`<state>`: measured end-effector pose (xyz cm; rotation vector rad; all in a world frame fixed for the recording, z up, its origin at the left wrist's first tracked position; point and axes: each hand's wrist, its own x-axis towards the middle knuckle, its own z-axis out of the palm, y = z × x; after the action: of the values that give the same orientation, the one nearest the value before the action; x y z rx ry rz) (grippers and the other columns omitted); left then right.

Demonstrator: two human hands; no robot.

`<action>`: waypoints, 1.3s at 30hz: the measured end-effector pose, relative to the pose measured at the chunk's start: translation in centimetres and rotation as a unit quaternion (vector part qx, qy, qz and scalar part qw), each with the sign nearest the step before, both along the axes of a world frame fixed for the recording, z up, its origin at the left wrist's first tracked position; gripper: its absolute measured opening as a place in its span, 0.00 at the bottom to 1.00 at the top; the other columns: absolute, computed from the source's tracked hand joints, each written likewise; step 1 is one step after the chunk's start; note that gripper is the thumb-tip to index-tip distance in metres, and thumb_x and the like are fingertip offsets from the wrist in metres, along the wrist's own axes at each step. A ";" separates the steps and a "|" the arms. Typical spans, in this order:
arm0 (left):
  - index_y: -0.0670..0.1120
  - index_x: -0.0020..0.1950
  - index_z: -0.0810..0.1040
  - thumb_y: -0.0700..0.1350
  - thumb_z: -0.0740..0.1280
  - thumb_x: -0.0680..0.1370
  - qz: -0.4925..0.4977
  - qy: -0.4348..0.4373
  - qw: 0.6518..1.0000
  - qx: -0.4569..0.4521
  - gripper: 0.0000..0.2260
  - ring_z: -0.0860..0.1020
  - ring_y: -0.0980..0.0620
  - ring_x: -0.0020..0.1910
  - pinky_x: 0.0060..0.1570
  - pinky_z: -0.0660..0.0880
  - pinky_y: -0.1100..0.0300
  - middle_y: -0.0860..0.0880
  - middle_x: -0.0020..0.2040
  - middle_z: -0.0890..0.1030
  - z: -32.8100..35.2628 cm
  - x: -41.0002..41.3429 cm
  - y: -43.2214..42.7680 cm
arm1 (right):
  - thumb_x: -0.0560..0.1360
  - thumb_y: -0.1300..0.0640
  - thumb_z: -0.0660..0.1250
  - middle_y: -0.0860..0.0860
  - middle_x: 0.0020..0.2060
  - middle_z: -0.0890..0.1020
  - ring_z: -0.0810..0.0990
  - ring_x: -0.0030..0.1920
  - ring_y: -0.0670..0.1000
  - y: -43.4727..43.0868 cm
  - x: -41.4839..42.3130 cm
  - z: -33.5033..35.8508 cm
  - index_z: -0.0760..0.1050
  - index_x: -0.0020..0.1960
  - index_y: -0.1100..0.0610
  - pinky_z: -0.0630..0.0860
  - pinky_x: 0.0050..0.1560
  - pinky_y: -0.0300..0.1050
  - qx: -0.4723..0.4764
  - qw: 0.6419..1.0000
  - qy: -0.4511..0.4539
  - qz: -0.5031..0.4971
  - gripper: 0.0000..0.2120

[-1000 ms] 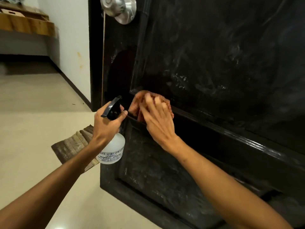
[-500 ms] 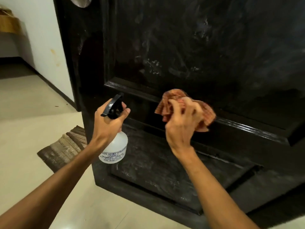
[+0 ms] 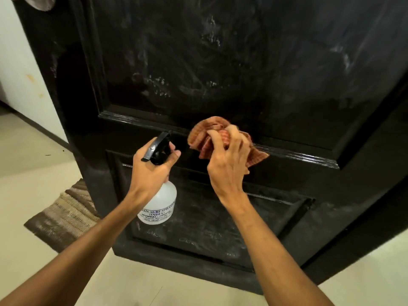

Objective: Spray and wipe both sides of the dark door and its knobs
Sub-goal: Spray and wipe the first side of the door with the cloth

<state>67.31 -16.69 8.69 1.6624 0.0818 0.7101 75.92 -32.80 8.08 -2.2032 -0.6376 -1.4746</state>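
The dark panelled door (image 3: 242, 62) fills most of the view, streaked with wet smears. A metal knob (image 3: 38, 3) shows only partly at the top left edge. My right hand (image 3: 229, 164) grips a bunched reddish-brown checked cloth (image 3: 207, 133) against the moulding between the upper and lower panels. My left hand (image 3: 152, 171) holds a clear spray bottle (image 3: 160, 206) by its black trigger head, just left of the cloth and in front of the lower panel.
A striped brown doormat (image 3: 64, 213) lies on the pale tiled floor (image 3: 33, 155) to the left of the door's edge. A white wall (image 3: 24, 69) with a dark skirting runs behind the door on the left.
My right hand with the cloth slid rightward along the moulding from the door's left edge. The knob has moved almost out of view at the top. The bottle stays in my left hand.
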 end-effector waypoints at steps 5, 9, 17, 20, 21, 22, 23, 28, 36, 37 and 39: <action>0.44 0.51 0.79 0.39 0.73 0.80 -0.017 -0.002 1.000 0.012 0.03 0.72 0.51 0.24 0.25 0.73 0.58 0.40 0.36 0.79 0.8 0.3 -2.1 | 0.75 0.71 0.67 0.45 0.65 0.69 0.71 0.63 0.51 -6.2 0.3 0.1 0.80 0.59 0.56 0.65 0.65 0.46 0.207 0.978 -0.016 -0.030 0.17; 0.43 0.51 0.79 0.39 0.73 0.80 -0.019 -0.002 1.000 0.017 0.04 0.71 0.51 0.24 0.25 0.72 0.58 0.37 0.38 0.79 1.0 0.1 -2.9 | 0.69 0.72 0.66 0.61 0.64 0.70 0.70 0.62 0.62 -5.5 0.1 0.2 0.77 0.62 0.60 0.66 0.65 0.58 0.206 0.977 0.011 -0.057 0.23; 0.43 0.49 0.79 0.39 0.73 0.79 -0.078 0.000 0.997 -0.008 0.04 0.69 0.46 0.25 0.28 0.69 0.53 0.33 0.39 0.76 1.0 0.5 -8.0 | 0.72 0.69 0.65 0.58 0.61 0.76 0.73 0.60 0.61 -14.7 0.3 0.1 0.75 0.62 0.57 0.68 0.62 0.59 0.280 0.951 0.011 -0.130 0.19; 0.42 0.49 0.79 0.38 0.73 0.79 -0.097 -0.002 0.995 0.003 0.04 0.69 0.48 0.24 0.26 0.69 0.55 0.35 0.38 0.77 1.0 0.4 -10.1 | 0.69 0.71 0.63 0.65 0.65 0.72 0.68 0.62 0.64 -16.2 0.7 0.7 0.65 0.65 0.61 0.60 0.69 0.61 0.339 0.917 0.036 -0.209 0.25; 0.42 0.49 0.79 0.38 0.73 0.79 -0.100 -0.003 0.995 0.005 0.04 0.69 0.49 0.23 0.25 0.69 0.56 0.35 0.38 0.77 1.0 0.4 -10.7 | 0.70 0.71 0.64 0.65 0.65 0.71 0.67 0.63 0.64 -15.0 0.8 0.5 0.66 0.65 0.63 0.57 0.70 0.57 0.293 0.939 0.036 -0.174 0.25; 0.42 0.49 0.78 0.38 0.73 0.79 -0.107 -0.005 0.994 0.007 0.04 0.70 0.50 0.23 0.25 0.70 0.56 0.36 0.37 0.78 1.0 0.5 -11.4 | 0.71 0.72 0.65 0.64 0.66 0.71 0.68 0.63 0.63 -14.1 0.7 0.1 0.69 0.65 0.63 0.57 0.70 0.54 0.239 0.962 0.035 -0.129 0.23; 0.41 0.49 0.78 0.38 0.73 0.79 -0.115 -0.007 0.993 0.010 0.05 0.70 0.51 0.22 0.25 0.70 0.57 0.38 0.36 0.78 1.0 0.7 -12.0 | 0.72 0.71 0.65 0.62 0.65 0.71 0.69 0.63 0.61 -13.9 0.4 -0.2 0.71 0.64 0.62 0.59 0.69 0.52 0.189 0.977 0.031 -0.090 0.21; 0.46 0.45 0.79 0.40 0.75 0.78 -0.157 -0.004 0.987 0.018 0.06 0.73 0.59 0.25 0.34 0.69 0.63 0.58 0.29 0.76 0.9 1.6 -16.9 | 0.70 0.70 0.61 0.60 0.62 0.71 0.69 0.59 0.60 -20.9 -0.2 0.5 0.69 0.62 0.59 0.68 0.59 0.64 0.371 0.913 0.041 -0.163 0.22; 0.47 0.43 0.80 0.42 0.77 0.77 -0.090 -0.030 0.995 -0.010 0.07 0.74 0.59 0.26 0.34 0.70 0.62 0.56 0.29 0.77 2.5 1.2 -15.9 | 0.77 0.68 0.61 0.59 0.65 0.68 0.68 0.65 0.58 -15.8 -0.4 1.3 0.73 0.66 0.59 0.62 0.70 0.49 0.168 0.985 -0.001 -0.027 0.18; 0.48 0.43 0.80 0.43 0.77 0.77 -0.078 -0.037 0.996 -0.015 0.07 0.74 0.58 0.26 0.34 0.70 0.61 0.56 0.30 0.77 3.0 1.1 -14.8 | 0.74 0.72 0.61 0.61 0.64 0.68 0.67 0.63 0.56 -15.6 -0.3 2.2 0.71 0.65 0.59 0.63 0.68 0.48 0.266 0.963 -0.008 -0.045 0.21; 0.47 0.44 0.79 0.44 0.77 0.76 -0.060 -0.044 0.997 -0.007 0.08 0.73 0.57 0.26 0.33 0.71 0.58 0.54 0.32 0.78 4.0 0.9 -12.6 | 0.68 0.76 0.60 0.64 0.65 0.67 0.65 0.61 0.57 -14.7 -0.1 4.0 0.65 0.64 0.58 0.64 0.66 0.54 0.403 0.910 -0.005 -0.099 0.27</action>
<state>68.19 -29.30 12.70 1.6056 -0.0749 0.6885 75.86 -47.51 12.07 -1.6217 0.2040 -1.4770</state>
